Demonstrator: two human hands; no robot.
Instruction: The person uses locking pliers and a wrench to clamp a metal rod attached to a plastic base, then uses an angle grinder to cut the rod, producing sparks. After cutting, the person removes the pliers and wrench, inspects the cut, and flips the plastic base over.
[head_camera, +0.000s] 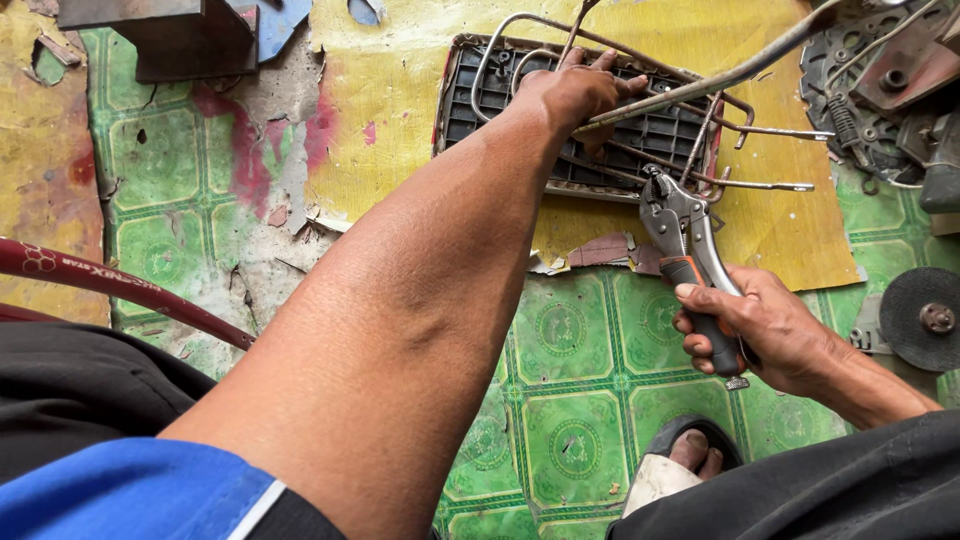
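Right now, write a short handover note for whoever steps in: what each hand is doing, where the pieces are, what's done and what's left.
Left hand: pressed down on the bent metal rod frame, holding it against the dark plastic grille.
Right hand: gripping the handles of the locking pliers, whose jaws sit at a rod on the frame's near edge.
Layout: grille and frame lie on a yellow sheet over the green patterned floor. A grinding disc lies at the right.
Done: frame steadied, pliers at the rod; whether they are locked cannot be told.
Left: the work on that rod.
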